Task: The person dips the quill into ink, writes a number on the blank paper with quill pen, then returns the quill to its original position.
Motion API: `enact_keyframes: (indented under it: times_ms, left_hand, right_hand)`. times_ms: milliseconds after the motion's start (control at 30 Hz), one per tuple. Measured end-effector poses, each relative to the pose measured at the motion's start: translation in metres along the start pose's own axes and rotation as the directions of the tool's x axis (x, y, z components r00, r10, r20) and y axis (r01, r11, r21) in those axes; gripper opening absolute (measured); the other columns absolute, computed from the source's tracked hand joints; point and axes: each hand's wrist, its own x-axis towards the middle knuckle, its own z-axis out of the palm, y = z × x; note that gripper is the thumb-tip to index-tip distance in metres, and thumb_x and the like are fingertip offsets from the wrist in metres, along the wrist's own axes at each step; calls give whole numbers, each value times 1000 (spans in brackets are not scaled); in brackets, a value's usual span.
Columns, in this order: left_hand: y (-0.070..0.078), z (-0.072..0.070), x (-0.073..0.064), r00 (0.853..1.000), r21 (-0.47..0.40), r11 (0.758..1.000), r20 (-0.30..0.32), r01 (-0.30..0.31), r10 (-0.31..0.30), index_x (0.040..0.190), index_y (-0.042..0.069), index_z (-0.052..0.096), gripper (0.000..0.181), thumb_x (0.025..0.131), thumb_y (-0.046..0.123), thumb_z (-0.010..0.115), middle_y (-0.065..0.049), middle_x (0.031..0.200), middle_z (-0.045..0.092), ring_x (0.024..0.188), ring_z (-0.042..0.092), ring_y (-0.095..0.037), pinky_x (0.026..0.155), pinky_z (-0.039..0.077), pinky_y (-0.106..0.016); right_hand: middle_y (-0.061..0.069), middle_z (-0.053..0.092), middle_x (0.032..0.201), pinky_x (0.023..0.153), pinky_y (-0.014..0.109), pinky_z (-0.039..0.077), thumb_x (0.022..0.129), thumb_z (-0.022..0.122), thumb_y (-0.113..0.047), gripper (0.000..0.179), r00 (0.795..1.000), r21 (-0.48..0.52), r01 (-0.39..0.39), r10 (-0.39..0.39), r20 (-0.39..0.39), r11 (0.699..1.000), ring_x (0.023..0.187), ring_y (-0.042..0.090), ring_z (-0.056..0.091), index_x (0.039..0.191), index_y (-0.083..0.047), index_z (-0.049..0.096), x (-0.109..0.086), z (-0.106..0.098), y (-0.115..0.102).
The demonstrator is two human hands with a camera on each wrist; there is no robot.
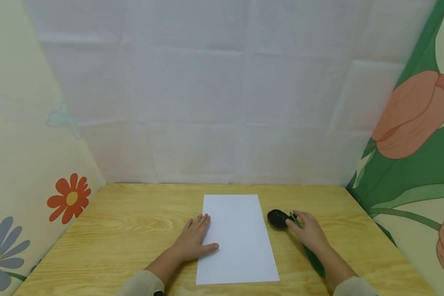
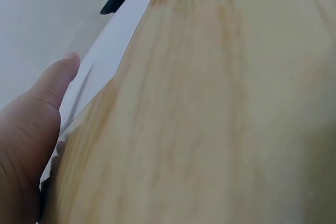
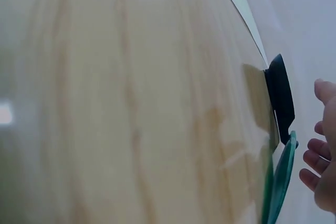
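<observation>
My left hand [image 1: 194, 242] lies with its fingers spread over the left edge of a white sheet of paper [image 1: 240, 238], thumb reaching onto the sheet. To the right of the paper rests a spoon-shaped tool [image 1: 277, 219] with a rounded black head and a long green handle [image 1: 313, 260]. Over its neck is my right hand [image 1: 311, 232], thumb and fingers parted on either side in the head view. From the right wrist, a gap shows between the loosely bent fingers [image 3: 317, 156] and the tool [image 3: 282, 93].
The wood-grain table [image 1: 133, 222] stretches under everything. A creased white sheet [image 1: 192, 90] hangs behind it. Flower-patterned panels [image 1: 68, 199] stand at the left and right.
</observation>
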Motion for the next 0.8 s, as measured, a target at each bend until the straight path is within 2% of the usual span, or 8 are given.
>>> enact_keyframes:
  times_ms: [167,400,533,633,800]
  left_hand:
    - [2,-2,-1,999,42,999,34,-8,7,150,-5,31,99,85,64,59,-21,158,30,150,23,-37,121,16,-57]
    - [3,-3,-2,998,49,999,59,-9,6,150,-5,31,101,84,67,58,-21,158,30,150,24,-36,122,15,-56]
    - [2,-3,-2,998,52,999,59,-8,5,149,-6,32,101,84,67,59,-21,158,31,149,24,-37,121,15,-57]
    - [2,-2,-3,998,51,999,58,-7,4,149,-6,33,101,84,66,60,-20,158,31,149,25,-36,121,15,-57]
    - [2,-1,-2,998,48,999,62,-3,0,149,-5,33,101,84,67,59,-20,158,30,150,24,-36,122,14,-56]
  right_hand:
    - [30,45,142,102,61,44,96,60,-43,66,1000,50,-23,24,-1,998,129,50,46,142,2,46,1,0,7]
    - [30,51,131,88,51,55,93,66,-38,63,997,107,-77,76,9,991,116,47,57,141,1,49,4,2,17]
    - [25,59,124,82,44,54,91,69,-37,61,995,113,-98,98,5,989,108,36,59,137,0,53,6,2,18]
    - [19,63,117,76,34,50,89,71,-35,58,994,117,-109,110,0,987,102,28,60,134,-1,56,7,2,19]
    - [14,66,106,69,27,45,88,73,-29,54,992,155,-123,125,-5,980,91,20,57,131,0,59,7,3,22]
